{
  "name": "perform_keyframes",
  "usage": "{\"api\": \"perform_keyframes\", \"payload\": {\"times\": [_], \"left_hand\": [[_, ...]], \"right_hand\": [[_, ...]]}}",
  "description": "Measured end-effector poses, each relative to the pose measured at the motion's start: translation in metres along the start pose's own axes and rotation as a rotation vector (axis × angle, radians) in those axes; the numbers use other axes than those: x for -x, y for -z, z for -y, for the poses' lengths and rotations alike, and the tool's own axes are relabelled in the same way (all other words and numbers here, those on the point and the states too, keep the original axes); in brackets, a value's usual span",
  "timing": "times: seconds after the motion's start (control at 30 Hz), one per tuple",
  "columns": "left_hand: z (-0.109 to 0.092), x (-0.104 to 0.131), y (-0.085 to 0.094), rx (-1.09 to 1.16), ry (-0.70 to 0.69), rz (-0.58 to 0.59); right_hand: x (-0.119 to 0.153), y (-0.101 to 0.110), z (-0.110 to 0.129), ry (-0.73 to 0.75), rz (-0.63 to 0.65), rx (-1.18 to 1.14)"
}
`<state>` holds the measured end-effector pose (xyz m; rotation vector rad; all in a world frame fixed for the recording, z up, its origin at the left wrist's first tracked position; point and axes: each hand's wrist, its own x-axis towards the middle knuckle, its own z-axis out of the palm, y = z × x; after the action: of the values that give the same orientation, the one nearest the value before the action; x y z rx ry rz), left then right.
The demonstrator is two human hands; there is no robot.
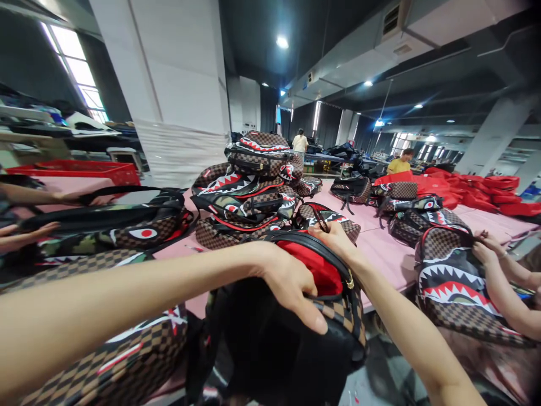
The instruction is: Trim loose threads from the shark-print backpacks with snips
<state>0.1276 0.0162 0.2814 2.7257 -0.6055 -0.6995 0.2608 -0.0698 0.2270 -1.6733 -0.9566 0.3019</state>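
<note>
A backpack (287, 344) with a black back panel, brown checked trim and a red lining (316, 265) stands upright before me, its top unzipped. My left hand (291, 282) is closed over the edge of the opening, fingers curled toward the lining and thumb on the outside. At the far upper rim, my right hand (336, 242) is closed, its wrist beside the raised flap. A thin dark piece sticks up at its fingers; I cannot tell what it is. A gold-coloured zipper pull (350, 280) hangs near my right wrist.
More shark-face backpacks (253, 197) are piled on the pink table (384, 265). Another checked backpack (139, 349) lies at my left. Co-workers' hands hold bags at left (29, 234) and right (486, 251). Red bags (477, 189) are heaped beyond; a white pillar (169, 73) rises behind.
</note>
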Motion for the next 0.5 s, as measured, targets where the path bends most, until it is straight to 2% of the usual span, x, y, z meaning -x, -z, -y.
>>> {"api": "perform_keyframes", "payload": {"times": [0.07, 0.13, 0.23, 0.3, 0.33, 0.4, 0.5], "left_hand": [[0.011, -0.011, 0.008, 0.206, -0.112, 0.077], [0.017, -0.022, 0.009, 0.368, -0.128, 0.149], [0.015, -0.034, 0.005, 0.423, 0.046, 0.344], [0.009, -0.034, 0.005, 0.307, 0.108, 0.382], [0.005, -0.032, 0.007, 0.234, 0.104, 0.344], [0.000, -0.021, 0.012, 0.105, 0.078, 0.171], [0.003, -0.001, 0.018, 0.054, 0.089, -0.061]], "right_hand": [[-0.002, 0.001, -0.001, -0.012, 0.044, -0.004], [-0.002, 0.001, -0.002, -0.019, 0.076, -0.026], [0.000, 0.001, -0.001, -0.024, 0.102, -0.066], [0.003, 0.003, 0.000, -0.024, 0.108, -0.076], [0.004, 0.004, -0.001, -0.020, 0.103, -0.078], [0.005, 0.007, -0.003, -0.006, 0.085, -0.079], [-0.002, 0.009, -0.012, 0.023, 0.070, -0.073]]}}
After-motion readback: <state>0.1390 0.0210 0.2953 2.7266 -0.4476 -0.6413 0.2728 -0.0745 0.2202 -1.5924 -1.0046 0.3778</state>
